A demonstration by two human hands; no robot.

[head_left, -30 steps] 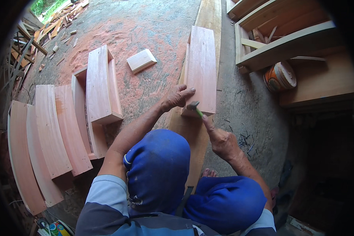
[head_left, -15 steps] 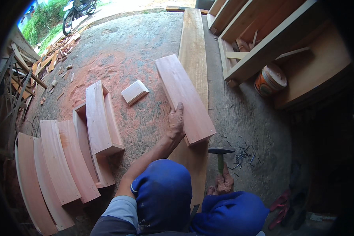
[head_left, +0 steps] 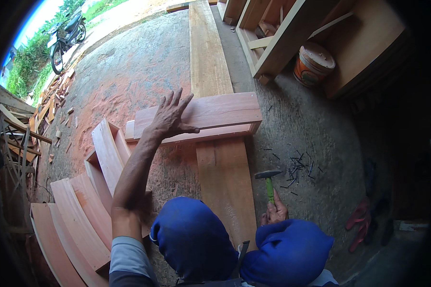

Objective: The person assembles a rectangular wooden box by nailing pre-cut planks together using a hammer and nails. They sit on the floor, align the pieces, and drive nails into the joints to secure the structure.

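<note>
A pale pinkish wooden box (head_left: pixel 220 109), long and narrow with a gap along its near side, lies crosswise over a long plank (head_left: pixel 227 179) on the floor. My left hand (head_left: pixel 171 115) rests on the box toward its left end, fingers spread wide and thumb pointing right along its near edge. Down by my right knee, my right hand (head_left: pixel 276 211) is closed around the green handle of a hammer (head_left: pixel 270 185), whose dark head points up and away from me. Loose nails (head_left: pixel 298 167) lie scattered on the concrete just beyond the hammer.
Several similar wooden boxes (head_left: pixel 81 191) are lined up at left, partly behind my left forearm. Large wooden frames (head_left: pixel 282 38) and a bucket (head_left: pixel 313 63) stand at far right. Wood scraps (head_left: pixel 48 112) and a motorcycle (head_left: pixel 66 40) are at far left; pink sandals (head_left: pixel 360 222) lie at right.
The box has swung from a slanted position to lie across the plank. My left hand has gone from gripping its side to spreading over it. The hammer stays in my right hand.
</note>
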